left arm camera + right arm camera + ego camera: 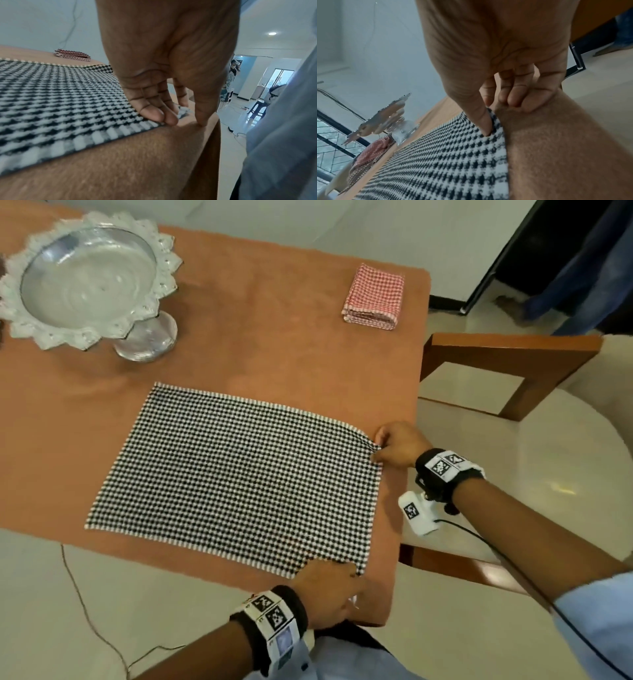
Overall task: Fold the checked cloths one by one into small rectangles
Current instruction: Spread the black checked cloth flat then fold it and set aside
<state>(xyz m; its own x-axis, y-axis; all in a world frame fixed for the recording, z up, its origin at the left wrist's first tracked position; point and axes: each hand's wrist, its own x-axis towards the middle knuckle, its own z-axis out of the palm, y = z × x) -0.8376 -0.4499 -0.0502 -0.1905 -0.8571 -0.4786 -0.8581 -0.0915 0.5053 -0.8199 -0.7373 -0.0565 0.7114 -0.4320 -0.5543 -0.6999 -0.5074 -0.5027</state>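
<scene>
Black-and-white checked cloth (236, 474) lies flat, both hands pinching its right-side corners.

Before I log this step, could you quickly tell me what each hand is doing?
Left hand: pinching the black-and-white checked cloth at its near corner.
Right hand: pinching its far corner.

- black-and-white checked cloth (236, 474): woven, coarse, matt
- red checked cloth (374, 297): same weave, folded, matt
- surface (274, 337): orange, fuzzy nap, matt
- footed bowl (89, 275): clear glass, glossy
- chair frame (513, 361): polished wood
</scene>
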